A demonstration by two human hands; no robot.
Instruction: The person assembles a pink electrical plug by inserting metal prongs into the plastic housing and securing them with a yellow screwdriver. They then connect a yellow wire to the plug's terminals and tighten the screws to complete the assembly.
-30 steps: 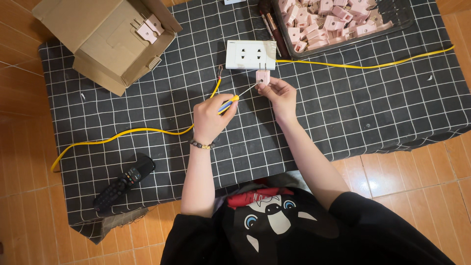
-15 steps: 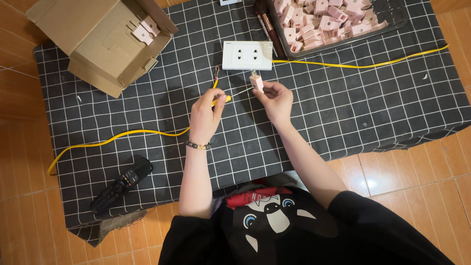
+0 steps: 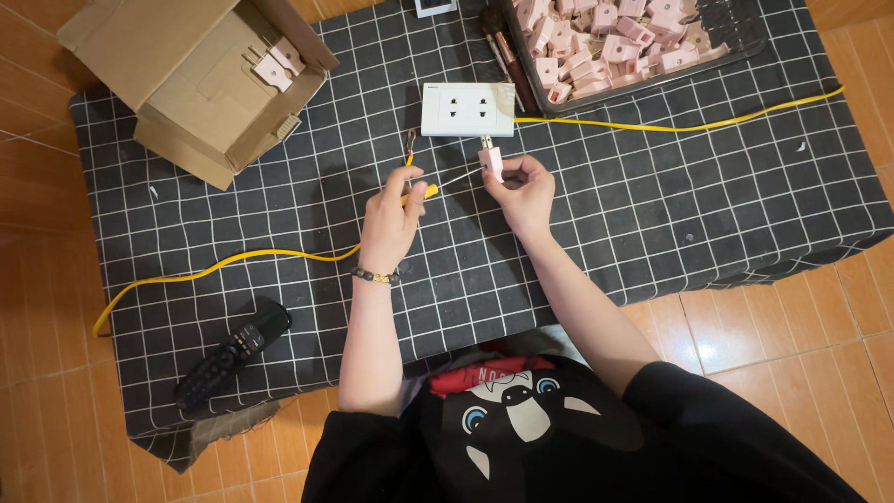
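Pink plug (image 3: 491,160) pinched in right hand (image 3: 523,194) — screwdriver (image 3: 438,186) in left hand (image 3: 391,216), tip touching it

I see a pale pink plug (image 3: 491,161) in my right grip (image 3: 523,191), a yellow-handled screwdriver (image 3: 430,191) in my left grip (image 3: 396,219). The cloth (image 3: 652,186) is black with a white grid, the cable (image 3: 233,264) yellow, the socket plate (image 3: 467,109) white, the box (image 3: 186,74) brown, the remote (image 3: 233,349) black.

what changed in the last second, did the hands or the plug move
The right hand has carried the pink plug up the mat until its prongs sit just below the white socket block. The left hand followed slightly, still pinching the yellow cable end. Nothing was let go. The cardboard box, remote and tray of pink plugs kept their places.
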